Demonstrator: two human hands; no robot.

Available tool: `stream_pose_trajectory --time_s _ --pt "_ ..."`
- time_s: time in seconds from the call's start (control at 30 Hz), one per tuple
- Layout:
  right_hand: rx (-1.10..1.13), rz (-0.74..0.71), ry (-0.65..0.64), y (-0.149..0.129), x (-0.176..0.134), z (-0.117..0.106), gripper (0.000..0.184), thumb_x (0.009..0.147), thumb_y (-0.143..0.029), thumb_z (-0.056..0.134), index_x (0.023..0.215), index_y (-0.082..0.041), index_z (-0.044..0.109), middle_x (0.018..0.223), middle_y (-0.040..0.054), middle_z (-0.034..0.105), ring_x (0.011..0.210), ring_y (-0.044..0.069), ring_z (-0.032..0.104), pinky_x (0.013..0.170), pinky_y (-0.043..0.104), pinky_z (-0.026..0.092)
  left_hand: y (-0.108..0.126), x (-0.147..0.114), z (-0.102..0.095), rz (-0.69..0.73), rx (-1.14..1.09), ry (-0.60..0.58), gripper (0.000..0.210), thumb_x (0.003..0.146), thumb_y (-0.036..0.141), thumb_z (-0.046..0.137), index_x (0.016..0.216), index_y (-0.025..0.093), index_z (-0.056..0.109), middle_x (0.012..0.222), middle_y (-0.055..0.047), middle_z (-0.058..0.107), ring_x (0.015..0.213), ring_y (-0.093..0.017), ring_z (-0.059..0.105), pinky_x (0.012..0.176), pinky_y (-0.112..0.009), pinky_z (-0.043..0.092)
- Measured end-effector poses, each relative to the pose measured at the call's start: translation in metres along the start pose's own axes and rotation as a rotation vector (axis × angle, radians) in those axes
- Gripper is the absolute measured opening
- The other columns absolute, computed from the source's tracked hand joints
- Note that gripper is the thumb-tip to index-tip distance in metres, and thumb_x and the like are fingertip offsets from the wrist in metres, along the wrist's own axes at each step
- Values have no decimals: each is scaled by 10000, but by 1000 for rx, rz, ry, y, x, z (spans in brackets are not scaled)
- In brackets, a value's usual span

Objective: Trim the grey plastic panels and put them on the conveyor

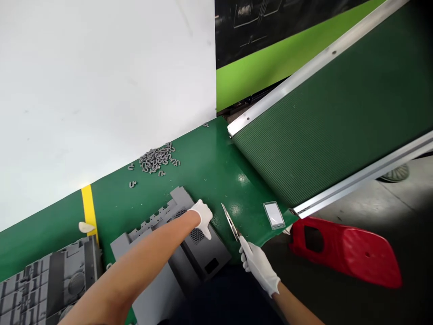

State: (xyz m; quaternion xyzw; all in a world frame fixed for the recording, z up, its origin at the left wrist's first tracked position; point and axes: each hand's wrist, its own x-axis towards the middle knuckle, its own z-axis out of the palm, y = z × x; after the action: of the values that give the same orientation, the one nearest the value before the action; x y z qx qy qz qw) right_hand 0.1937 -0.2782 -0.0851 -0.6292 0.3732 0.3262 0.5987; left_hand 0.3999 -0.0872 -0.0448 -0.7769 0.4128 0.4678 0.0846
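My left hand (203, 218), in a white glove, lies at the right edge of a grey plastic panel (211, 249). Its fingers are curled down over that edge and the thumb points toward me. The panel has vent grilles and a row of notches; my forearm covers part of it. Just right of it, my white-gloved right hand (257, 265) is closed around a utility knife (230, 222). The knife's blade points up and away over the green table (216, 167), apart from the panel.
Small grey hook-shaped clips (155, 159) lie heaped at the back. A second grey moulded part (50, 282) sits at left, near yellow tape (88, 205). A card in a clear sleeve (274, 215) lies at right, beside a green conveyor belt (324, 113). A red stool (368, 257) stands below.
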Motion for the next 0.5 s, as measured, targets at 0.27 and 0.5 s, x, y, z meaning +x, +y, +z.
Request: stream_pose_trajectory --time_s 0.27,0.5 --pt "394 38 110 7 -24 -31 625 845 -830 569 781 -210 527 633 -43 490 505 85 424 442 213 326 -24 -99 -59 22 -270 -230 421 331 388 930 448 242 554 514 -29 569 594 -294 605 664 -449 510" --pt "404 69 114 23 -23 -32 623 814 -828 611 760 -213 526 617 -37 497 488 98 434 435 228 340 -52 -279 -97 -353 -471 31 131 648 304 784 704 245 682 699 -9 718 576 -250 660 455 -314 472"
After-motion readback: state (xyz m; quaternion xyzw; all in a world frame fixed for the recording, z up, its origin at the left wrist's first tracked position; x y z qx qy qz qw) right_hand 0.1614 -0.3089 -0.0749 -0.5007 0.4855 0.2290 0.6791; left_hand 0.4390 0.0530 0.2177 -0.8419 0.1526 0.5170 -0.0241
